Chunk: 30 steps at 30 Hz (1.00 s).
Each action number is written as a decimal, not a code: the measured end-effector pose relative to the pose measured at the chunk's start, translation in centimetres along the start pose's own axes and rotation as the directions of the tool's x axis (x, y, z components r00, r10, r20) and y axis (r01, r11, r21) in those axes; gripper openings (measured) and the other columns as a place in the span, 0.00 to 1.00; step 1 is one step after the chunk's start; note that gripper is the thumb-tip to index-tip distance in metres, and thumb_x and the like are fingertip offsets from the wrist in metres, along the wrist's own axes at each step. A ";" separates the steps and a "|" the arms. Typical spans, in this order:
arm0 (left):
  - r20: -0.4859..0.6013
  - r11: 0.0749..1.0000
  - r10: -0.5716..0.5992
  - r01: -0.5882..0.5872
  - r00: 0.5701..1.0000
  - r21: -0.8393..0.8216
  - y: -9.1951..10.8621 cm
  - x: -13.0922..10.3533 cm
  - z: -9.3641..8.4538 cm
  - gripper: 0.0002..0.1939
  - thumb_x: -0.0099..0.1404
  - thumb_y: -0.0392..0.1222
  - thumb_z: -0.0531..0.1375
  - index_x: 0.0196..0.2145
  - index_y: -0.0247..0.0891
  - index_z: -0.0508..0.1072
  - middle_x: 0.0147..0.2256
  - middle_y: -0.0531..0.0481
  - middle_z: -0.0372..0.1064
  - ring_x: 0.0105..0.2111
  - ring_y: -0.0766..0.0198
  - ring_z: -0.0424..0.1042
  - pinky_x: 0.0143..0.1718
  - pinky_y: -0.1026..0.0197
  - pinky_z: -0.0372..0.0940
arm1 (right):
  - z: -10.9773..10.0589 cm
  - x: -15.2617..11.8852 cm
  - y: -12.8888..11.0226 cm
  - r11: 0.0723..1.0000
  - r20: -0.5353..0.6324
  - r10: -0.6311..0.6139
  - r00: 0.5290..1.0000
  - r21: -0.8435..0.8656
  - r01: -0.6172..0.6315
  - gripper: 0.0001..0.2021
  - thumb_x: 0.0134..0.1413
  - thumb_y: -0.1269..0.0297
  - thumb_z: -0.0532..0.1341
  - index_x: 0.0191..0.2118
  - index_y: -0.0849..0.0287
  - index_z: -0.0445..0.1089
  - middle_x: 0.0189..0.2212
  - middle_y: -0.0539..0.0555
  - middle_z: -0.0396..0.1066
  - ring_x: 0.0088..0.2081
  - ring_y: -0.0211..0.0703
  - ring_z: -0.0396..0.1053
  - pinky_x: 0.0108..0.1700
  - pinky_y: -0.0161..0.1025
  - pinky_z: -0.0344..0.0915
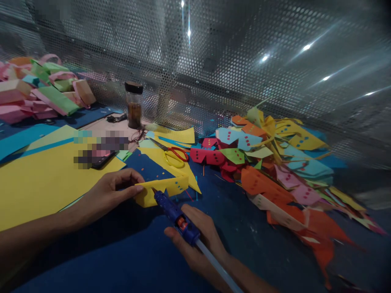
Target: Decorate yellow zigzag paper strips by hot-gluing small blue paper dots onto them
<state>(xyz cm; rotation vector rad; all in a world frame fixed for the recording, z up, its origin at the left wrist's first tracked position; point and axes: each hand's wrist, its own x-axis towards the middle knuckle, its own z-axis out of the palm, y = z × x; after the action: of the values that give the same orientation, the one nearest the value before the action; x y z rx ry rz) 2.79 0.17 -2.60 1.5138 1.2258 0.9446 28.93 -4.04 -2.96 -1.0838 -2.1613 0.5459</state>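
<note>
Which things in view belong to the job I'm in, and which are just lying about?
In the job:
- yellow paper piece, in the left hand
- blue glue gun with glue stick, in the right hand
- paper cutouts, probably; some have similar dots

Lying about, it seems:
- scissors, unused now
- lidded jar
- phone

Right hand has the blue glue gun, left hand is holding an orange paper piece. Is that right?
Not quite: the paper piece is yellow in the head view. The left hand does hold it, and the right hand has the blue glue gun.
</note>
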 end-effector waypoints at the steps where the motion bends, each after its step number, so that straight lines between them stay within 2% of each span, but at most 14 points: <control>1: -0.007 1.000 0.000 0.000 1.000 -0.001 0.0 0.0 0.0 0.13 0.63 0.54 0.66 0.33 0.42 0.78 0.30 0.53 0.78 0.31 0.62 0.76 0.33 0.64 0.69 | 0.0 0.0 0.1 1.000 -0.007 -0.014 1.000 -0.002 0.014 0.23 0.68 0.47 0.58 0.26 0.54 0.53 0.22 0.44 0.57 0.23 0.36 0.57 0.27 0.35 0.53; 5: -0.017 1.000 0.015 -0.015 1.000 0.002 -0.2 0.0 0.0 0.11 0.64 0.53 0.66 0.33 0.43 0.78 0.30 0.54 0.77 0.31 0.63 0.75 0.33 0.65 0.67 | 0.1 0.0 0.3 0.998 -0.024 -0.060 0.998 -0.010 0.060 0.23 0.68 0.47 0.59 0.27 0.53 0.53 0.22 0.44 0.56 0.23 0.36 0.57 0.27 0.34 0.53; 18: -0.004 0.999 -0.017 0.016 1.000 -0.040 0.3 -0.1 0.1 0.10 0.63 0.51 0.67 0.33 0.42 0.78 0.29 0.55 0.77 0.30 0.65 0.75 0.33 0.67 0.68 | 0.0 0.1 0.1 0.998 0.014 -0.047 0.999 -0.039 0.048 0.24 0.70 0.44 0.55 0.27 0.53 0.51 0.22 0.44 0.56 0.23 0.36 0.57 0.28 0.35 0.52; 30: -0.016 0.999 0.005 -0.005 1.000 -0.037 0.1 0.0 0.1 0.11 0.63 0.53 0.67 0.33 0.42 0.79 0.28 0.55 0.76 0.29 0.65 0.74 0.32 0.66 0.68 | 0.0 0.0 0.2 0.997 0.014 -0.059 0.998 -0.055 0.059 0.23 0.69 0.47 0.57 0.27 0.53 0.52 0.22 0.44 0.57 0.23 0.36 0.58 0.28 0.35 0.51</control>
<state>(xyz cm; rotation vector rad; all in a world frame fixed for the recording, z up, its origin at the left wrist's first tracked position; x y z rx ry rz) 2.89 0.15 -2.52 1.4841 1.2099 0.9789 29.04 -3.95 -3.07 -1.0449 -2.2239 0.4691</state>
